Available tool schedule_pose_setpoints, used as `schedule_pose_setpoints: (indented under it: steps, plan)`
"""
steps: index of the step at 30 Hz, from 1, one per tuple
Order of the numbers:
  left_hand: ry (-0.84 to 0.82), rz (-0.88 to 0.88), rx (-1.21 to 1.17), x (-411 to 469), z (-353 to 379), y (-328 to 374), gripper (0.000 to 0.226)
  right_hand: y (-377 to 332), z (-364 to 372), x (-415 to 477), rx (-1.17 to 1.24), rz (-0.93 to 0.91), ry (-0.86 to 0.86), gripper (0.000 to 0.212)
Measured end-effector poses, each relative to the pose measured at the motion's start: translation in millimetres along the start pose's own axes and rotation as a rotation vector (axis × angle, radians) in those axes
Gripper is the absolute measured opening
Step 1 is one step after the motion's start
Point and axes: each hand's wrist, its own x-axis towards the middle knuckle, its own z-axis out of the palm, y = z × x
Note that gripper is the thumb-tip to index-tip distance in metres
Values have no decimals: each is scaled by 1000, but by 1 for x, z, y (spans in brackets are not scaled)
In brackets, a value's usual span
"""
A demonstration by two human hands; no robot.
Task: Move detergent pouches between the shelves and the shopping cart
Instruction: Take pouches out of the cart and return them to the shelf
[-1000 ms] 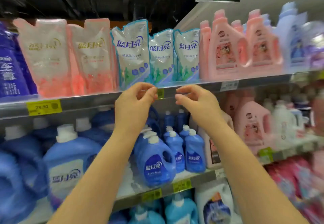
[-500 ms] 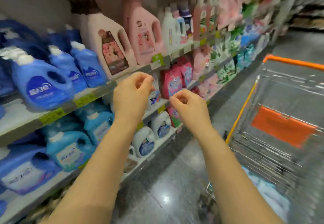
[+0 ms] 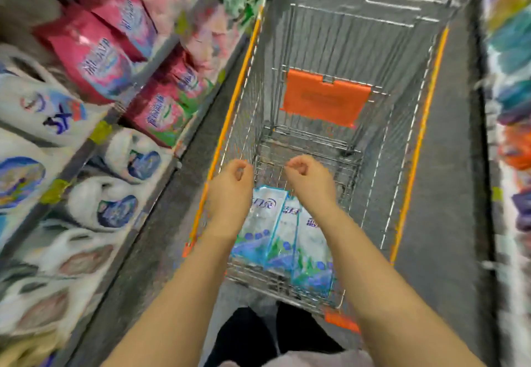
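Observation:
A wire shopping cart [image 3: 413, 148] with orange rims stands in the aisle below me. Three blue-and-white detergent pouches [image 3: 283, 237] lie flat in its near end. My left hand [image 3: 231, 182] hovers over the cart's left rim, fingers curled loosely with thumb touching fingertips, holding nothing. My right hand [image 3: 309, 178] hangs over the basket above the pouches, curled the same way and empty. Both forearms partly cover the pouches.
Shelves on the left carry pink detergent bags [image 3: 94, 59] and white bottles [image 3: 126, 154]. An orange flap [image 3: 324, 97] hangs inside the cart. Blurred colourful goods [image 3: 514, 107] line the right side. Grey floor [image 3: 161, 223] runs between shelf and cart.
My view swung from the upper shelf with its pouches down and right to the cart. Both hands came down with it and now hover over the basket, empty throughout.

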Motion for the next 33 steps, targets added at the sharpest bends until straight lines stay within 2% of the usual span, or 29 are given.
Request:
schedule_pose_setpoints:
  steps: [4, 7, 10, 15, 20, 23, 25, 28, 30, 33]
  plan:
    - [-182, -134, 89, 19, 62, -29, 31, 73, 9, 31, 32, 252, -7, 37]
    - [-381, -232, 123, 34, 112, -59, 41, 125, 25, 45, 59, 441, 30, 48]
    - [-579, -292, 218, 45, 171, -88, 48, 181, 43, 55, 80, 636, 78, 48]
    - [-748, -299, 406, 43, 247, -122, 44, 237, 72, 55, 139, 859, 130, 42]
    - [-712, -397, 418, 34, 281, -145, 43, 259, 98, 51, 149, 919, 137, 54]
    - [-730, -458, 316, 37, 286, -151, 43, 266, 97, 52, 170, 947, 156, 42]
    - [-701, -493, 200, 35, 283, -145, 28, 266, 94, 52, 184, 969, 161, 35]
    - [-654, -464, 54, 21, 275, -126, 31, 256, 89, 52, 236, 976, 175, 36]
    - [-659, -401, -33, 11, 269, -108, 16, 245, 83, 51, 284, 957, 240, 41]
    - [-617, -350, -116, 6, 257, -95, 15, 226, 74, 49, 337, 888, 287, 59]
